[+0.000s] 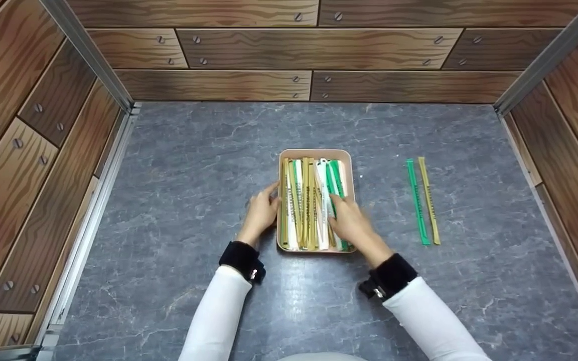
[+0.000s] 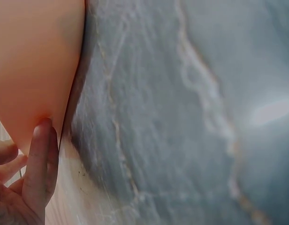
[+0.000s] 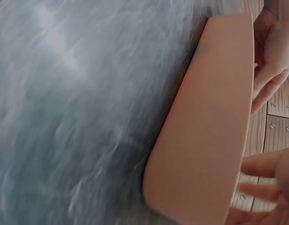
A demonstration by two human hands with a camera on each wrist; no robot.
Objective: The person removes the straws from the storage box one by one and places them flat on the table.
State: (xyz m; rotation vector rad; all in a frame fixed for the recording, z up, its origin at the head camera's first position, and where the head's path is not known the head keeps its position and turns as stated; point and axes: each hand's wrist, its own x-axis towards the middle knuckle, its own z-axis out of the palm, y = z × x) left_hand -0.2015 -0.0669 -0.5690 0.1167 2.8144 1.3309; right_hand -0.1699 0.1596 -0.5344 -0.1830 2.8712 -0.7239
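A shallow pink tray (image 1: 317, 153) holds many slim stick packets in gold (image 1: 309, 200), white (image 1: 324, 215) and green (image 1: 339, 180), laid lengthwise. My left hand (image 1: 261, 212) is at the tray's left side; in the left wrist view, one straight fingertip (image 2: 43, 124) touches the pink outer wall. Over the tray's right part reaches my right hand (image 1: 350, 220), its thumb and forefinger apart above the packets. Its loosely spread fingers (image 3: 262, 164) show past the rim in the right wrist view, with nothing visible between them.
To the right of the tray, a green stick packet (image 1: 418, 203) and a gold stick packet (image 1: 429, 200) lie side by side on the grey marbled tabletop (image 1: 193, 175). Wood-patterned panels (image 1: 314, 50) in metal frames enclose the back and both sides.
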